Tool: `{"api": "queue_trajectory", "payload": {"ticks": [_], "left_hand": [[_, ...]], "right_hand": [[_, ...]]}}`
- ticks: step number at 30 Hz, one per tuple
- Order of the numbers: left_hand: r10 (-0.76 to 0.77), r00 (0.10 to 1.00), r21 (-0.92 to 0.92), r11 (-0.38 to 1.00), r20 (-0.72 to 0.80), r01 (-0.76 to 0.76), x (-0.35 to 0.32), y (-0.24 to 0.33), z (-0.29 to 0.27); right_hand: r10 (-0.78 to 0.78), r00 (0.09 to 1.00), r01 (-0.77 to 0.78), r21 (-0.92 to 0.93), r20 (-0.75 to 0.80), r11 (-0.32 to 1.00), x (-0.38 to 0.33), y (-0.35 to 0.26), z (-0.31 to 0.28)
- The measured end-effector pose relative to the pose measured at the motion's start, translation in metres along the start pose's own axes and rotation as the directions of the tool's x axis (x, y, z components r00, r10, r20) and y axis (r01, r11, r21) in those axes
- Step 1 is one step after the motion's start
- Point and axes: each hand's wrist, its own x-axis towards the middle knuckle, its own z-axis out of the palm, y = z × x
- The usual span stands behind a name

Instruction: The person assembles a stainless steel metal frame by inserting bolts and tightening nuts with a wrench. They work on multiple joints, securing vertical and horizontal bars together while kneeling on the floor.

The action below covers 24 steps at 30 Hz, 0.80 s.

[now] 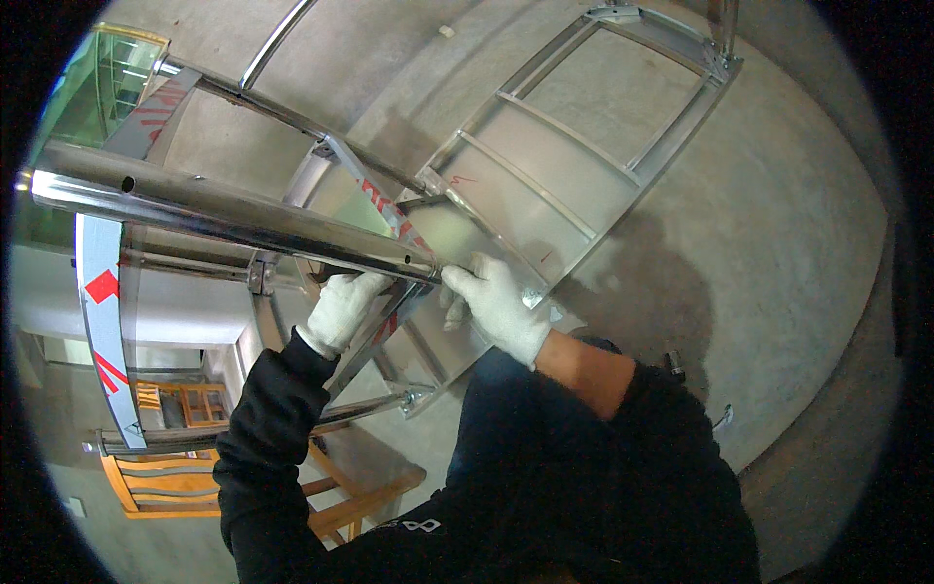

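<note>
Looks down on a grey floor (788, 292), with a broad shadow falling right of centre. Has on it, toward the upper right, a silvery metal frame (530, 186) with crossbars and pale panels between some of them. Wears black sleeves (277, 399), baring part of the right forearm. Includes next a thick steel tube (243, 222), slanting from the far left down to the middle, well above the floor; shows 2 round holes in its side, 1 near each end. Has at lower left a wooden chair (170, 509), partly hidden behind the left sleeve, and just above it a thinner tube (362, 407). Bears between these 2 tubes, at far left, a white strip (102, 326) with red marks. Places the left hand (341, 310), in a white glove, at the underside of the thick tube, fingertips out of sight behind the metal; cannot tell whether closed on anything. Rests the right hand (491, 297), likewise gloved, at the tube's end, thumb against it and fingers bent below; cannot tell whether gripping or merely touching. Shows, smallest, near the right sleeve, a dark cylindrical piece (674, 364) on the floor.
</note>
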Motion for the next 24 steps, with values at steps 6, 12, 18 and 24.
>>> {"api": "queue_trajectory", "payload": {"ticks": [6,12,18,24], "left_hand": [[0.357,0.933,0.189,0.913,0.054,-0.36,0.014,-0.045,0.001],[0.317,0.948,0.239,0.922,-0.02,-0.304,0.01,-0.031,0.004],[0.079,0.997,0.017,0.997,0.026,-0.08,0.015,-0.047,0.01],[0.231,0.971,0.325,0.915,0.064,-0.239,0.013,-0.055,0.012]], "right_hand": [[0.168,0.984,-0.045,0.84,-0.056,0.541,-0.016,-0.004,0.054],[0.125,0.992,-0.093,0.665,0.0,0.741,-0.017,0.002,0.027],[-0.413,0.908,0.353,-0.411,-0.065,0.841,-0.012,0.006,-0.018],[-0.624,0.725,0.502,-0.844,0.291,0.189,0.001,-0.003,-0.027]]}}
